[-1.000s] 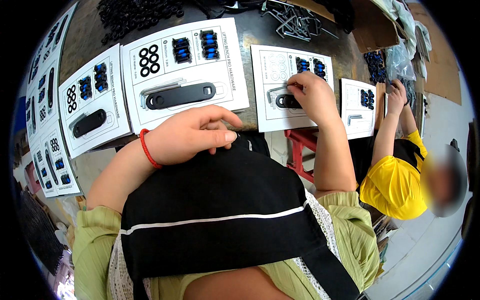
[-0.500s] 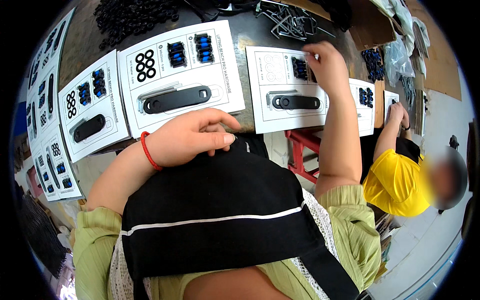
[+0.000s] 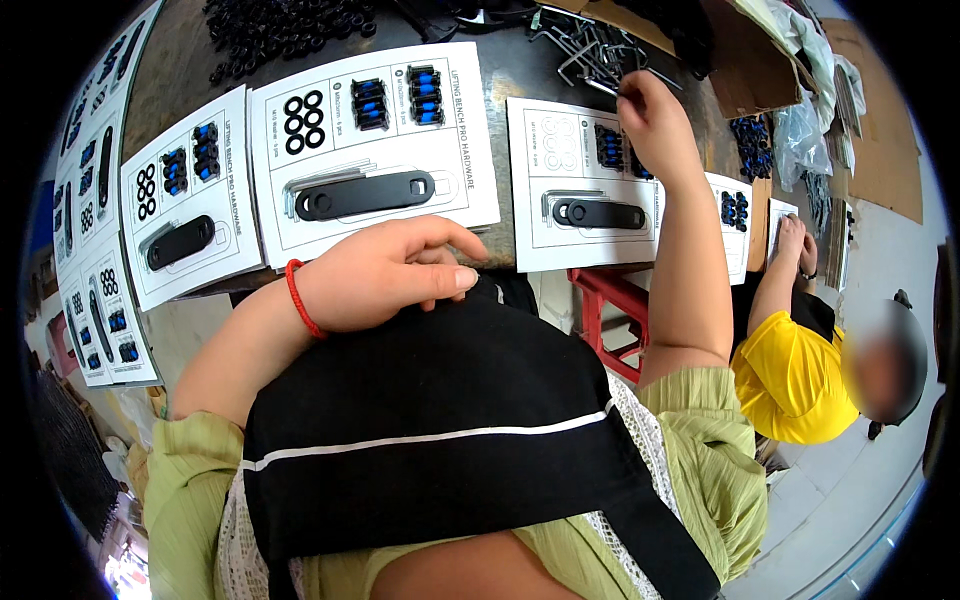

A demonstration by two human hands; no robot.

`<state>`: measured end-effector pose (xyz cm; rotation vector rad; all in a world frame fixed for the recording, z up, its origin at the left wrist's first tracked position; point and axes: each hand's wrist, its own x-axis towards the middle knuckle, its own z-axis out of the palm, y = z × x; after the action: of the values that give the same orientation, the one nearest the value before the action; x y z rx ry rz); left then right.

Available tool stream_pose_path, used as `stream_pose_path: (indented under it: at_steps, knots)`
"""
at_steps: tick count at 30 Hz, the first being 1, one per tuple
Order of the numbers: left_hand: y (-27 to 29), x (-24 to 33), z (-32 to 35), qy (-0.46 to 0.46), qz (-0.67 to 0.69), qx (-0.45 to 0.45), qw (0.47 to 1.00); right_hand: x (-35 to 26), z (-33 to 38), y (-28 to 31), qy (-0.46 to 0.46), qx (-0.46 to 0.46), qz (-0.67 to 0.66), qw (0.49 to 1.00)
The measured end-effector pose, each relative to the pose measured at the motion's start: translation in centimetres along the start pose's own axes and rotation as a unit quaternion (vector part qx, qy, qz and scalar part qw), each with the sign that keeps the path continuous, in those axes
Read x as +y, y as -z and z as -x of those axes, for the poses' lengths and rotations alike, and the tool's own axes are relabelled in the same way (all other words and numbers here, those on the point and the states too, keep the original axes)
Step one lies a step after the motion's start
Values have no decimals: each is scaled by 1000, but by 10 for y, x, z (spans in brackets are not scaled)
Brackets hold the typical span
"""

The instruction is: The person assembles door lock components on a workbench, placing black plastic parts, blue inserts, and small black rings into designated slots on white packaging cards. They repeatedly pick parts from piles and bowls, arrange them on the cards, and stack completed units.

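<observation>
My left hand (image 3: 395, 272), a red cord at its wrist, rests palm-inward against my black apron (image 3: 430, 390). Its fingers are loosely apart with nothing in them. My right hand (image 3: 655, 125) hovers over the far right corner of a white card (image 3: 540, 245), close to a pile of hex keys (image 3: 588, 50). Its fingertips are drawn together, and what they hold, if anything, is hidden. On that card lie black bolts with blue bands (image 3: 609, 147), thin hex keys and a flat black wrench (image 3: 598, 214); its washer rings look only printed.
Left of it, a larger card (image 3: 385, 160) carries black washers, bolts, hex keys and a black wrench. Several similar cards (image 3: 190, 270) line the left. Loose black washers (image 3: 270, 40) lie at the back. A co-worker in yellow (image 3: 795, 380) works at the right, near cardboard boxes (image 3: 755, 50).
My right hand has shifted slightly up and right, off the card's bolts, toward the hex-key pile. My left hand has stayed in place. The view has shifted slightly.
</observation>
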<state>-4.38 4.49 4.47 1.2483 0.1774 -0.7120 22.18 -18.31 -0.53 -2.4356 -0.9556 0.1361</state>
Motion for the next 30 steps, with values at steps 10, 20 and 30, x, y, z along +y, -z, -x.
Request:
stream_pose_path:
  at_steps: [10, 20, 30]
  knots:
    - [2, 5, -7, 12, -18, -22, 1000, -40, 60, -8, -5, -140, -72, 987]
    - [2, 5, -5, 11, -13, -21, 1000, -42, 69, -1, 90, -148, 19, 985]
    - [5, 0, -3, 24, 9, -27, 999, -44, 62, 3, 138, -155, 32, 978]
